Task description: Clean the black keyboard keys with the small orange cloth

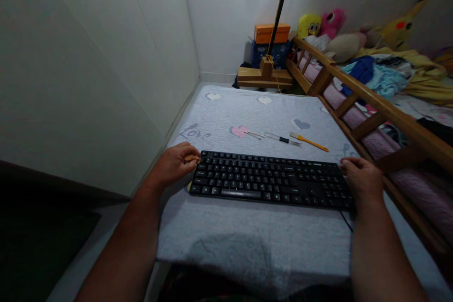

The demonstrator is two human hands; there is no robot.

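A long, full-size black keyboard (272, 180) sits keys up on the six o'clock half of the cloth-covered surface (304, 233), lying crosswise with its three o'clock end angled slightly toward five. Pale legends mark the keys. A shiny space bar (241, 194) runs along its seven o'clock edge, the number pad (331, 184) fills the three o'clock end, and a thin dark cable (347, 221) shows at four o'clock.

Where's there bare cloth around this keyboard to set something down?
In front: the cloth between the keyboard and the near edge, minding the cable at right. Farther back: beyond the thin sticks, black-gripped tool and brush, toward the wooden stand. Crowded: the strip holding those tools, and the keyboard's ends, by the left hand and right hand.
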